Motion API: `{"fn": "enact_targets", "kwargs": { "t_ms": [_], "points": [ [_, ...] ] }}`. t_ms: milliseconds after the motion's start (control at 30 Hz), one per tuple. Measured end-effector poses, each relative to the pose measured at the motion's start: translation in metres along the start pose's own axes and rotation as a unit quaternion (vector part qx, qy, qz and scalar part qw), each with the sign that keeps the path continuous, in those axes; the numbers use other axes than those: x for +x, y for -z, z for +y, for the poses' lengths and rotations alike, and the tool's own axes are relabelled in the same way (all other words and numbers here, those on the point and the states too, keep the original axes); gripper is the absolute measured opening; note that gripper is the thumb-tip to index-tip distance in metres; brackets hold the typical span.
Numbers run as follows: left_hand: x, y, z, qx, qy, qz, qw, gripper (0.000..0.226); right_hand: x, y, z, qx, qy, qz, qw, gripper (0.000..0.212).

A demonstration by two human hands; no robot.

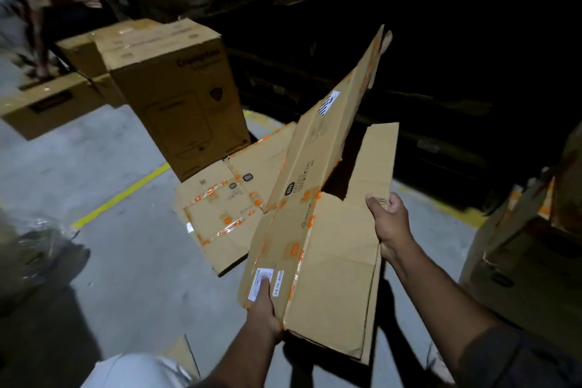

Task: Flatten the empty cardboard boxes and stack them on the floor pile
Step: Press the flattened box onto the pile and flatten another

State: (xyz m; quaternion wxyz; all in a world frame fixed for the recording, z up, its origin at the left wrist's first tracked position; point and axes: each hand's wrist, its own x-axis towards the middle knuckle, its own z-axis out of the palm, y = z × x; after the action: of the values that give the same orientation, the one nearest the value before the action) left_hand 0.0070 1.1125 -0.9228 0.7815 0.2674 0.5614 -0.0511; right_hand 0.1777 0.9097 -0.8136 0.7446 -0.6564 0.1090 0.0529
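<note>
Both hands, left hand (263, 309) at seven o'clock and right hand (389, 224) at three, grip a collapsed box (330, 246) above the floor pile (220, 214).

1. Flattened cardboard box (327, 261): brown, orange tape along the seams, white label and date sticker near the lower left corner; held tilted in the air, upper flaps splayed, one long flap rising up and away.
2. Floor pile (220, 217): flattened brown sheets lying flat on the grey floor, orange tape in a rectangle on the top sheet, small dark logo squares showing; just beyond and left of the held box.
3. Upright cardboard boxes (176, 94): still assembled, standing at the pile's far edge.
</note>
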Motion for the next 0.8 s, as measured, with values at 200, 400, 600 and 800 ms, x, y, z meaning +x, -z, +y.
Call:
{"fn": "enact_targets", "kwargs": {
  "t_ms": [200,400,600,800],
  "points": [
    [-0.027,-0.015,0.062,-0.079,-0.180,0.127,0.972,0.038,0.014,-0.026,-0.011,-0.008,-0.028,0.026,0.999,0.012],
    [-0.045,-0.010,0.139,0.050,-0.406,0.216,0.887,0.031,0.023,-0.067,0.014,-0.103,-0.114,-0.036,0.987,0.012],
    [-0.001,-0.004,0.201,0.066,-0.413,0.203,0.885,0.029,0.048,-0.118,0.065,-0.090,-0.125,-0.030,0.988,0.031],
    [0.082,-0.007,0.280,0.100,-0.426,0.124,0.890,0.032,0.107,-0.182,0.113,-0.055,-0.108,-0.011,0.993,0.029]
  ]
}}
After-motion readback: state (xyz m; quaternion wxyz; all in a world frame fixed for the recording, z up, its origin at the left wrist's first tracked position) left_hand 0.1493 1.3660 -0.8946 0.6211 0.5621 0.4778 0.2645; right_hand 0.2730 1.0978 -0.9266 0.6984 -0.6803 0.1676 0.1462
